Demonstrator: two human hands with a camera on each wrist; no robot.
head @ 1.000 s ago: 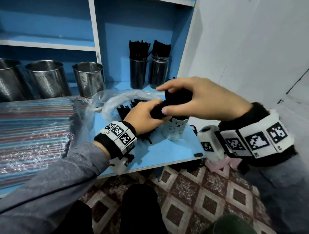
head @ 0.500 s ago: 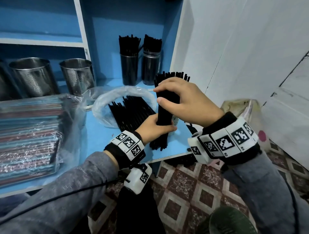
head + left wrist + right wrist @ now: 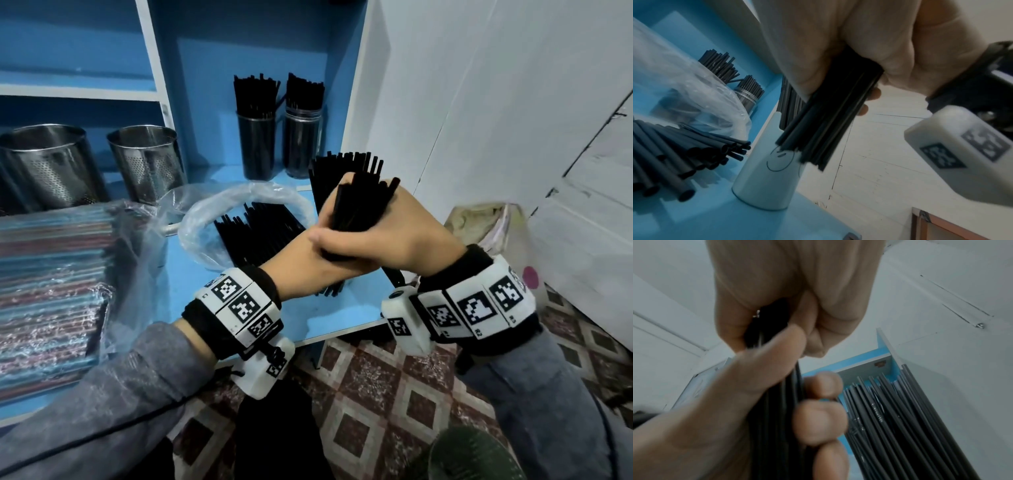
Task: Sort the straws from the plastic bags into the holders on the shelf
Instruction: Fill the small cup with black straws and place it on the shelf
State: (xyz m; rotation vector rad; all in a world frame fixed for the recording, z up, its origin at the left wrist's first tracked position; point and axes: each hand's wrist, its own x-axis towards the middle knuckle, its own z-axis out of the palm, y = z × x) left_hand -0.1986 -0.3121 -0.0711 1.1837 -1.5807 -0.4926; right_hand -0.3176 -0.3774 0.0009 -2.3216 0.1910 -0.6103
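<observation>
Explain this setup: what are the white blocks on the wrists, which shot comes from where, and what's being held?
No robot here: a person works bare-handed, with cameras and printed markers strapped to each wrist. The wide picture comes from a head camera; the two close-ups look along each hand. Both the left hand and right hand grip one bundle of black straws. On the blue shelf lie an open plastic bag of black straws, a bag of coloured straws, empty steel holders, two filled dark holders and a white cup.

A patterned tile floor (image 3: 370, 394) lies beside a white wall (image 3: 496, 102).
</observation>
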